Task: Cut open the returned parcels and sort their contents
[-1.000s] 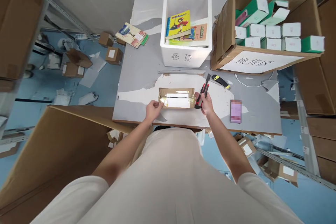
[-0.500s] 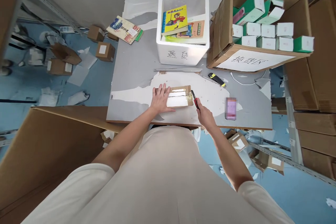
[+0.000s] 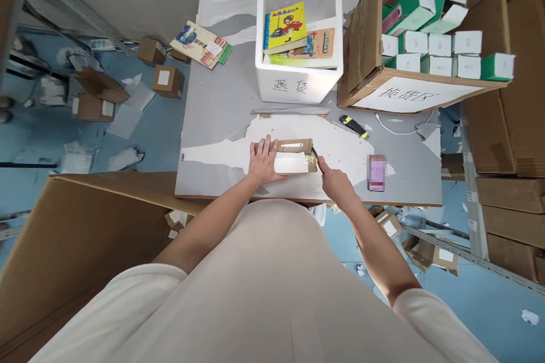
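Note:
A small cardboard box (image 3: 293, 162) with a white label and clear tape lies on the worn white patch of the table. My left hand (image 3: 263, 162) rests flat with spread fingers on the box's left end. In my right hand (image 3: 336, 181) is a utility knife (image 3: 317, 157), its blade at the taped right end of the box. My right fingers are wrapped round its handle. A black and yellow utility knife (image 3: 353, 126) lies farther back on the table, and a pixelated phone-like thing (image 3: 377, 173) is to the right of my right hand.
A white foam bin (image 3: 279, 88) holds several books. Beside it stands a large carton (image 3: 360, 62) of green and white boxes. Books (image 3: 200, 44) lie at the table's left. An open carton (image 3: 85, 238) is at my left, and a white cable (image 3: 398, 131) lies right.
The knife has moved against the right end of the box, and its blade now touches there. The box and my left hand have shifted slightly right in view.

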Available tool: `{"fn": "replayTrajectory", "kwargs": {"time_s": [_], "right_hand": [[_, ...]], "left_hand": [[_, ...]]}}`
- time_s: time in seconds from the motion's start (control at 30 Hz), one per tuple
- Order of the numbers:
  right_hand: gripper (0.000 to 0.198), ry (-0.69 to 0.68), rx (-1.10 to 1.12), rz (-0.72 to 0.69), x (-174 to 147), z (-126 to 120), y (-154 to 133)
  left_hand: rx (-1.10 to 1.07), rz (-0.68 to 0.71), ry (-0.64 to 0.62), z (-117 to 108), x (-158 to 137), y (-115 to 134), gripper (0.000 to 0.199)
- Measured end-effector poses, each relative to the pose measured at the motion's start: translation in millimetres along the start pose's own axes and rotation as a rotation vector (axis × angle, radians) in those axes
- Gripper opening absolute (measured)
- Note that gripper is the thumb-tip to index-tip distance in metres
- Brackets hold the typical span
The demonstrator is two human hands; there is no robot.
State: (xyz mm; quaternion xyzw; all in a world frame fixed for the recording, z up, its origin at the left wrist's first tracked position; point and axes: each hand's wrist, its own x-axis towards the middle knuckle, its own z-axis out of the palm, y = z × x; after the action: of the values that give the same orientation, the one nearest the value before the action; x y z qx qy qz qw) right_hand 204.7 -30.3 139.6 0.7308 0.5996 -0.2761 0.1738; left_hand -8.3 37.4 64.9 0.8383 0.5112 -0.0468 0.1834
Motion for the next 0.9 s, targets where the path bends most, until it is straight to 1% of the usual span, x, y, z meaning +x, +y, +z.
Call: {"fn": "replayTrajectory", "kwargs": {"time_s": [0.17, 0.3, 0.43, 0.5, 0.6, 0.67, 0.77, 0.83, 0.9], "right_hand": [[0.071, -0.024, -0.030, 0.024, -3.6, 3.0, -4.8], [0.070, -0.063, -0.065, 0.054, -12.8, 10.0, -4.7], [0.072, -0.084, -0.086, 0.080, -11.6, 12.4, -9.1], [0.071, -0.118, -0.077, 0.094, -12.3, 15.4, -9.6], [0.066, -0.134, -0.032, 0.083, -22.7, 24.9, -2.5], [0.065, -0.102, -0.004, 0.070, -33.8, 33.0, 8.0], [0.067, 0.003, 0.107, 0.059, -48.4, 44.9, 32.1], [0.068, 0.107, 0.297, 0.068, -50.8, 53.2, 50.6], [0.066, 0.225, 0.587, 0.097, -42.5, 62.9, 65.4]], "left_hand": [[-0.016, 0.025, 0.013, 1.8, -1.7, -0.6, 0.117], [-0.017, 0.028, 0.047, 4.4, -1.5, -1.4, 0.116], [-0.006, 0.036, 0.052, 7.3, -0.9, -1.4, 0.112], [-0.012, 0.034, 0.067, 9.2, -0.8, -1.7, 0.112], [-0.038, 0.044, 0.096, 13.2, -0.7, -3.0, 0.114], [-0.064, 0.059, 0.115, 16.3, -0.5, -4.3, 0.115], [-0.122, 0.094, 0.148, 19.7, 0.3, -7.2, 0.117], [-0.185, 0.118, 0.171, 20.1, 0.2, -10.6, 0.119], [-0.278, 0.131, 0.213, 19.9, -2.4, -15.9, 0.121]]}}
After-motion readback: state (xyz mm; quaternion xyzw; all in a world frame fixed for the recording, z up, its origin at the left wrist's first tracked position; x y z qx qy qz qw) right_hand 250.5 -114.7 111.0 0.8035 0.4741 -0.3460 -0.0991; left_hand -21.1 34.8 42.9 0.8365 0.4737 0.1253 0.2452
